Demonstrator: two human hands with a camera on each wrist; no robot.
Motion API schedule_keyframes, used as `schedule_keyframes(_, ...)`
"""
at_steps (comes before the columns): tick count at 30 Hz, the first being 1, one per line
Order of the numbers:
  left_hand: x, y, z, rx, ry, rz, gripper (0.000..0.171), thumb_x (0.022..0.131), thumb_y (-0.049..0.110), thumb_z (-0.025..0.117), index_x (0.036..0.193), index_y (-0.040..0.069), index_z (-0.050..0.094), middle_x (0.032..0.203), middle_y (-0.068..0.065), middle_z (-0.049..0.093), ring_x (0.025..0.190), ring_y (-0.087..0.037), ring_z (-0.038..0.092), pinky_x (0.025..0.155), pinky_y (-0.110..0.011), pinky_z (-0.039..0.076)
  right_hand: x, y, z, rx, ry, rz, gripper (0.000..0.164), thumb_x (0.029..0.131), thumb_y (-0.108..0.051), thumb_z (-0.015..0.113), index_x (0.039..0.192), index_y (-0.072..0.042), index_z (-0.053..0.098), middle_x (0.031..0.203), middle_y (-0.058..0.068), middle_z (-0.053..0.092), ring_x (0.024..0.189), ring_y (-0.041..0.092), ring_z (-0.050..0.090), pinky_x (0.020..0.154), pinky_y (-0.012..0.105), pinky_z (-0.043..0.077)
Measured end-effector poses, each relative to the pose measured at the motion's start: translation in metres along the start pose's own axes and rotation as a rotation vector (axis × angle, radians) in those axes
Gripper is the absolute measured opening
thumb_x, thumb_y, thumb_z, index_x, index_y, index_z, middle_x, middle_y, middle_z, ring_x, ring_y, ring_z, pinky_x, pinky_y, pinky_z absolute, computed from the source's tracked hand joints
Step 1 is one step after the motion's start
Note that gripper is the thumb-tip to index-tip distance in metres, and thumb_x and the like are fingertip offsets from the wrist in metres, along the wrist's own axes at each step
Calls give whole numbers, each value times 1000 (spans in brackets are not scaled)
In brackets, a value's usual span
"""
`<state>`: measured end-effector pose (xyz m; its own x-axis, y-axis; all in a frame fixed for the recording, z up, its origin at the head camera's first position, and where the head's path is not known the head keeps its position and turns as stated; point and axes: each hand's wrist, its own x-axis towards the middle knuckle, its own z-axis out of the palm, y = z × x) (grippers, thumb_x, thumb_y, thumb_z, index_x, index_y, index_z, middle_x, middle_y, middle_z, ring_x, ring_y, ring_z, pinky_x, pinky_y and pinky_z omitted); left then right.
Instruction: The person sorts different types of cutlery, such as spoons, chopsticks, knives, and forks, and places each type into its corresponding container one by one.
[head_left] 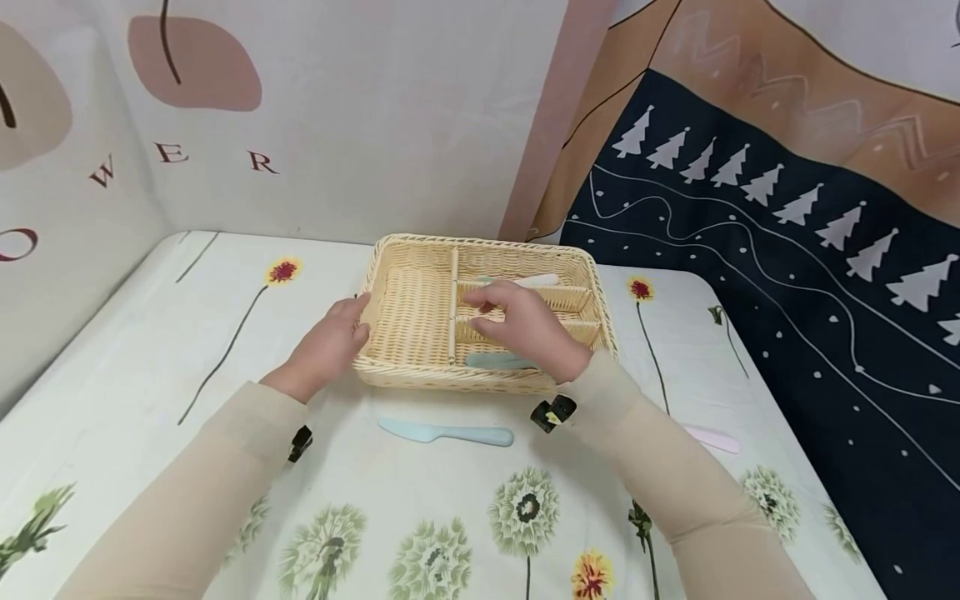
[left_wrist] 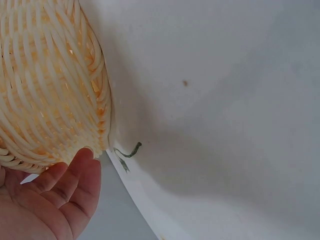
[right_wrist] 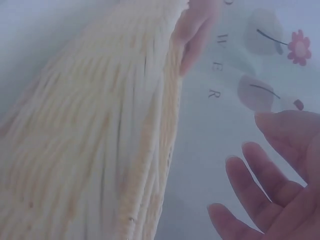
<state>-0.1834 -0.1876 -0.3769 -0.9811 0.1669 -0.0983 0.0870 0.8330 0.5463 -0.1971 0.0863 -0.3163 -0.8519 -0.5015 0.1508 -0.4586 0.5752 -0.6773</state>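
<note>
A wicker basket [head_left: 480, 377] with a wide left section and several narrow right compartments sits on the table. My left hand [head_left: 322, 346] is at its left end, fingers touching the woven wall; in the left wrist view the fingers [left_wrist: 86, 182] look fairly straight. Over the right compartments hovers my right hand [head_left: 528, 329], with loosely bent fingers and nothing visible between them. A pale blue utensil [head_left: 491, 360] lies in the front compartment, partly hidden by the right hand. In the back compartment is a whitish handle [head_left: 542, 280]. A light blue knife [head_left: 472, 435] rests before the basket.
A pink handle [head_left: 718, 439] pokes out beyond the right forearm on the table, its other end hidden. The flower-print cloth [head_left: 420, 492] covers the table. Printed hangings [head_left: 390, 117] stand behind and to the right.
</note>
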Motion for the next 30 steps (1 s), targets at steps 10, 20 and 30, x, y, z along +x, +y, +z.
schedule_keyframes(10,1,0,0,7,-2,-12,56,102,15,27,152,-4,12,153,-31,18,141,-45,23,111,-56,27,-17,-7,18,60,8,-72,26,88,-6,69,113,-4,71,111,8,67,99,22,62,90,36,51)
schedule_keyframes(20,0,2,-3,-16,-6,-12,57,102,15,28,152,-4,12,153,-31,17,141,-45,21,112,-56,25,-34,-10,39,100,-26,-134,26,87,-5,69,112,-3,71,109,9,67,98,23,63,86,32,53)
schedule_keyframes(30,1,1,-2,-6,-2,-2,56,102,14,28,152,-5,12,153,-31,18,141,-45,22,112,-56,26,-52,-12,53,104,-86,-118,25,88,-4,68,113,-4,70,110,7,67,100,20,62,85,34,54)
